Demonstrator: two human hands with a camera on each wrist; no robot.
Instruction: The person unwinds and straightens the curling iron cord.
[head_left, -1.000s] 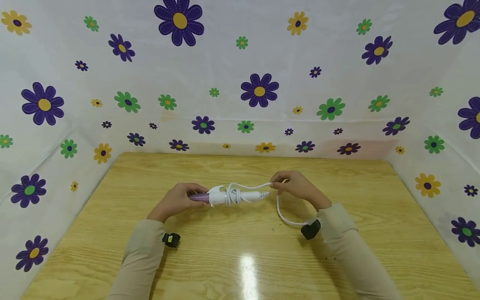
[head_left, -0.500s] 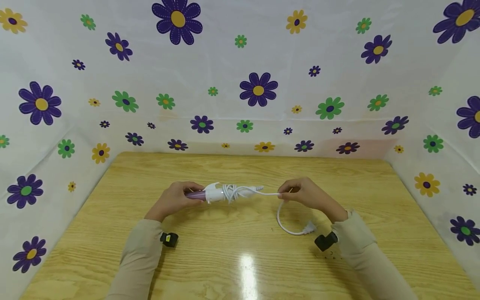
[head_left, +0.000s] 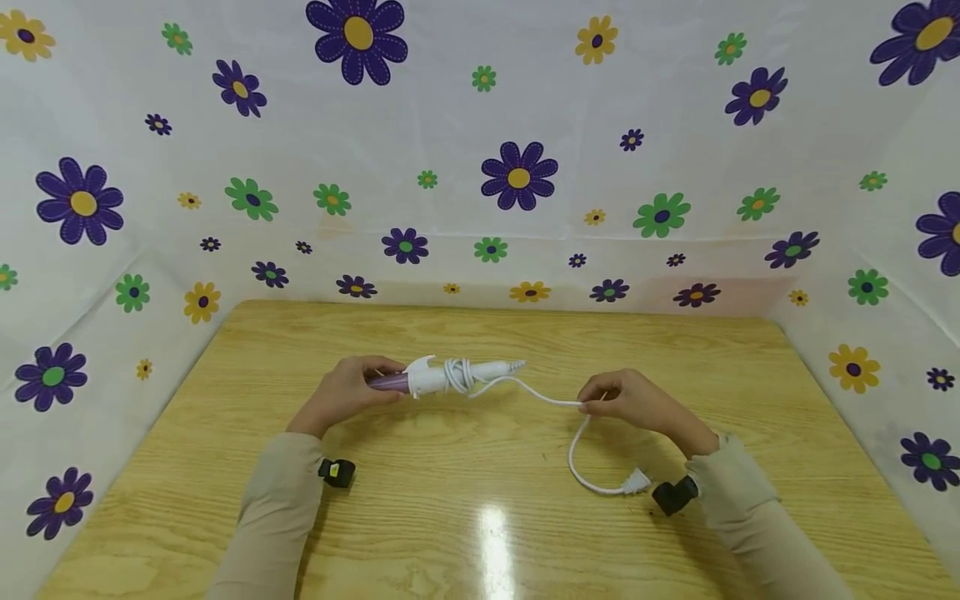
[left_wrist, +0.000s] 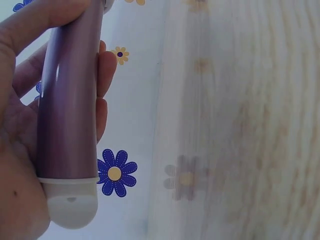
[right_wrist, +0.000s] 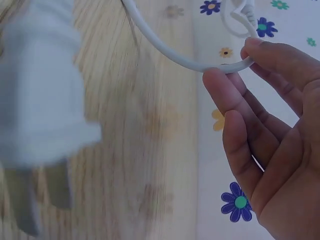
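Note:
My left hand (head_left: 337, 396) grips the purple barrel of a curling iron (head_left: 427, 381), holding it crosswise over the table. In the left wrist view, my fingers and thumb wrap the barrel (left_wrist: 70, 105), and its white rounded tip (left_wrist: 72, 205) points down. Several turns of white cord (head_left: 458, 376) are wound round the white handle. To the right, my right hand (head_left: 637, 404) pinches the loose stretch of cord (head_left: 543, 400) between thumb and fingers. Below that hand hangs the two-pin plug (head_left: 636, 481), large and blurred in the right wrist view.
A wooden table (head_left: 420, 517) lies under both hands. White cloth with a flower print (head_left: 517, 117) rises at its back and sides. Black wrist cameras (head_left: 341, 473) sit at both cuffs, the right one close to the plug.
My right hand has moved right and toward me with the cord, first drawing it straighter; now it sags. Fewer turns circle the handle. The plug has come into view. My left hand has barely moved.

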